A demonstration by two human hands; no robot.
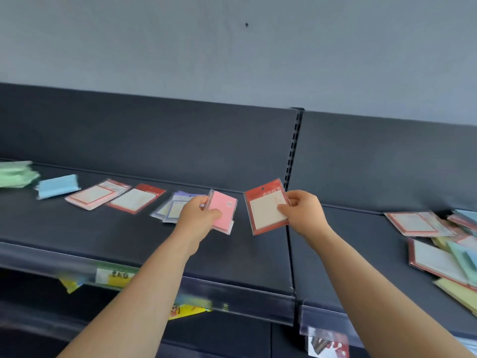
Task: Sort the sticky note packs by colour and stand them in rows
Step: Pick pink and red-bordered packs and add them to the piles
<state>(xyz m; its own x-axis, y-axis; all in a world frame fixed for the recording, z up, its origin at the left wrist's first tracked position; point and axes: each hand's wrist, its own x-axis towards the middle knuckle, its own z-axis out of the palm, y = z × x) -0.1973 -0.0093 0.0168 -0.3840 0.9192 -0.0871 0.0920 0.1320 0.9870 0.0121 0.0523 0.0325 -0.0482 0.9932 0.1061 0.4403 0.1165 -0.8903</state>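
Note:
My left hand (197, 213) grips a pink sticky note pack (224, 211) above the dark shelf (129, 236), thumb on its front. My right hand (302, 210) pinches a red-framed pack with cream notes (265, 206) by its right edge, held upright just right of the pink one. Flat on the shelf to the left lie purple packs (173, 206), a red pack (135, 198), a light pink pack (96, 193), a blue pack (58, 186) and green packs (15, 174). A mixed pile of packs (444, 244) lies at the right.
The shelf has a dark back panel (180, 140) and a slotted upright post (294, 148) between two bays. A clear price rail (206, 293) with yellow labels runs along the front edge. A lower shelf sits below.

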